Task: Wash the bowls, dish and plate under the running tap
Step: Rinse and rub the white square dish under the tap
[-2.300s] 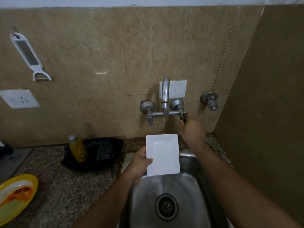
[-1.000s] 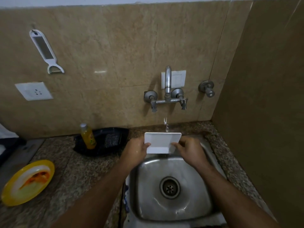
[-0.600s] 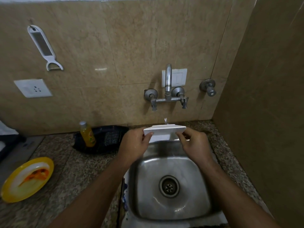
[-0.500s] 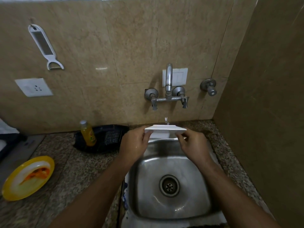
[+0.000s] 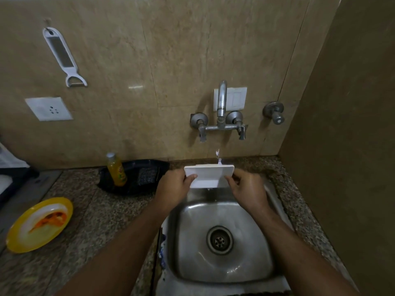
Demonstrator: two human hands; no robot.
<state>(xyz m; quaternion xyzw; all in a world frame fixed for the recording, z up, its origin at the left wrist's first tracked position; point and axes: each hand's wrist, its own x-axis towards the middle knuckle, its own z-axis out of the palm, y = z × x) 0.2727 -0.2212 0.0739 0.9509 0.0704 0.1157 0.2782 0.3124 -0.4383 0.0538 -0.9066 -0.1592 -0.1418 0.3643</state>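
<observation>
The white dish (image 5: 208, 175) is lying crosswise between left hand (image 5: 173, 186) and right hand (image 5: 245, 186), each grip pinching one short end, the tap's (image 5: 221, 99) stream falling just beyond.

Sink basin (image 5: 222, 212) open (tap (image 5: 221, 99) overhead, seemingly)

White rectangular dish (image 5: 208, 177) held over far edge of steel sink (image 5: 224, 242), left hand (image 5: 174, 186) and right hand (image 5: 245, 186) gripping its sides; thin tap water (image 5: 218, 155) seemingly striking far rim. Yellow plate (image 5: 40, 224) far left.

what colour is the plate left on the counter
Yellow plate, smeared with orange; head view.
</observation>
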